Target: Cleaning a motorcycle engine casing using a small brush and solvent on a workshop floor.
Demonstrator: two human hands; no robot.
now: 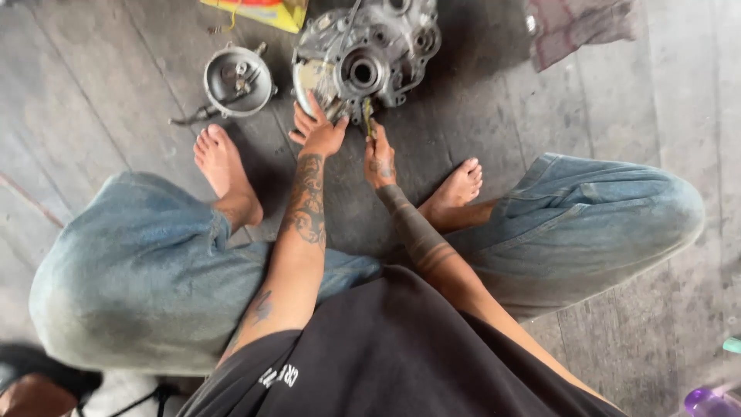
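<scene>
A grey metal engine casing point(370, 48) lies on the dark floor in front of me. My left hand point(318, 131) rests with spread fingers on its near left edge, steadying it. My right hand point(379, 158) grips a small yellow-green handled tool point(368, 117) whose tip points up against the casing's lower rim. Both tattooed forearms reach forward between my bent knees.
A round metal cover point(238, 79) with small parts inside sits left of the casing. A yellow packet point(261, 11) lies at the top edge, a cloth rag point(575, 27) at top right. My bare feet point(224, 174) flank the hands. A purple object point(706, 401) sits bottom right.
</scene>
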